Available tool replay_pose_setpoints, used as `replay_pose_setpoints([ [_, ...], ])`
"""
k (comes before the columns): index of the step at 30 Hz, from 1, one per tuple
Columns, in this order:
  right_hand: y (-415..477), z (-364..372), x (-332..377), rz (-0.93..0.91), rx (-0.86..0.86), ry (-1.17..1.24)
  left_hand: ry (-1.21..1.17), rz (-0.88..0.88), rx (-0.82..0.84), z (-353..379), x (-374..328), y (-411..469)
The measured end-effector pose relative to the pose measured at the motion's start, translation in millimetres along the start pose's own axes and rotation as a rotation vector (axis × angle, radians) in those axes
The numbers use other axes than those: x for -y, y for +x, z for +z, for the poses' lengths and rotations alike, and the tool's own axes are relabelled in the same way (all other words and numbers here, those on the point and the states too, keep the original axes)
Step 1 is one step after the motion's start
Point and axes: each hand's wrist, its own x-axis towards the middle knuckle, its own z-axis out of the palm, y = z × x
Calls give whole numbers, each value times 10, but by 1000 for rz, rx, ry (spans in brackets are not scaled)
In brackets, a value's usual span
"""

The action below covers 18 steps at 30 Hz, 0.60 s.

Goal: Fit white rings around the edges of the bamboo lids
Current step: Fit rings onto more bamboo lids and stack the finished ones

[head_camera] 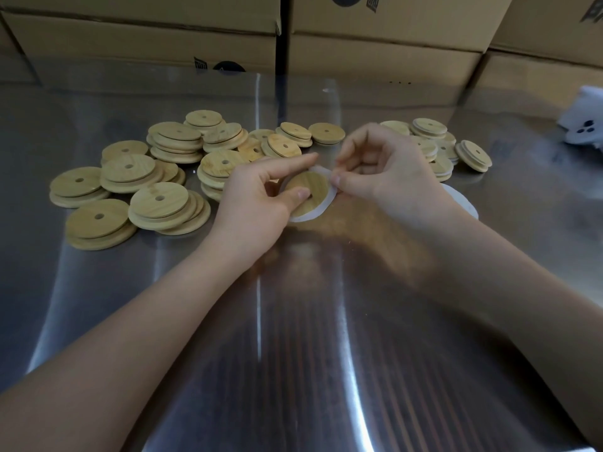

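**Head camera: left hand (257, 200) held a round bamboo lid (315, 199), right hand (388, 171) pinched its thin white ring (306, 218)**

We saw both bare hands meet just above the middle of a shiny steel table (293, 353). The left hand gripped the round bamboo lid, with its thumb pressed on the lid's flat wooden face and its forefinger stretched out over the top edge. The lid was tilted, its face turned towards us.

The right hand was closed in a pinch, thumb and fingertips nipping the white ring at the lid's upper right edge. The ring ran along the right side and the lower edge of the lid. We could not tell whether it sat fully in place on the side hidden by the left hand.

To the left of the hands lay a loose heap of bare bamboo lids with centre holes (160, 203), many overlapping or stacked in twos and threes. A smaller cluster of bamboo lids (473, 154) lay behind the right hand. A flat white round piece (466, 203) showed on the table just beyond the right wrist, partly covered by it.

Brown cardboard boxes (146, 37) stood in a row along the far edge of the table. A blurred white object (584, 125) sat at the right border; we could not make out what it was.
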Motion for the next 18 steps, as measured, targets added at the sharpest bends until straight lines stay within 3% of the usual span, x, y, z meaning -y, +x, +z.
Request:
replay_pose_setpoints([
  [6, 28, -55, -10, 53, 26, 31, -13, 39, 4, 9, 39, 15],
  [10, 0, -18, 24, -21, 31, -68, -60, 23, 2, 5, 61, 14],
  [18, -40, 74, 39, -57, -73, -52, -114, 14, 52, 12, 86, 7],
])
